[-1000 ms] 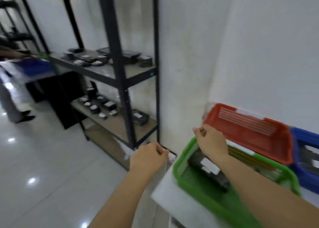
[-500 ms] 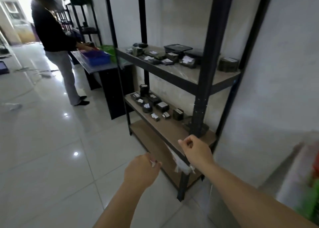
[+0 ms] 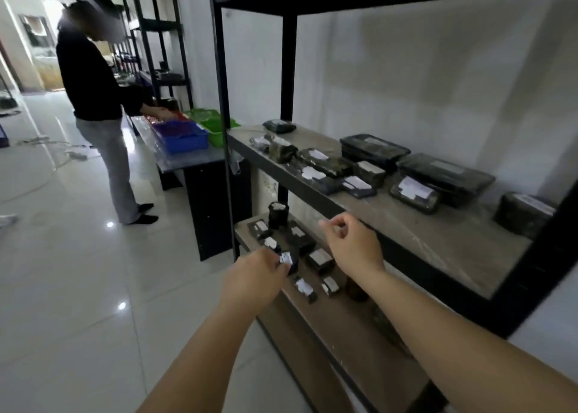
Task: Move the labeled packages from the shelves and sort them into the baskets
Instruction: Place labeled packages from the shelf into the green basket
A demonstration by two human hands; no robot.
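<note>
A black metal rack has two wooden shelves. The upper shelf [image 3: 406,225] carries several black packages with white labels, such as a flat package [image 3: 413,190]. On the lower shelf [image 3: 331,315] lie several small labeled packages, among them a flat box [image 3: 320,258] and a black cylinder [image 3: 276,214]. My left hand [image 3: 256,275] pinches a small black package with a white label [image 3: 289,260] just above the lower shelf. My right hand [image 3: 355,245] hovers before the upper shelf's front edge, fingers loosely curled, holding nothing.
The rack's front post [image 3: 223,131] stands left of my hands. Beyond it, a person in a black top [image 3: 93,93] works at a table [image 3: 190,161] holding a blue basket [image 3: 184,136] and a green basket [image 3: 212,122]. Glossy tiled floor [image 3: 78,287] spreads to the left.
The view swung left from the red, green and blue baskets to the rack. Both hands came forward to the shelves, and my left hand now pinches a small labeled package.
</note>
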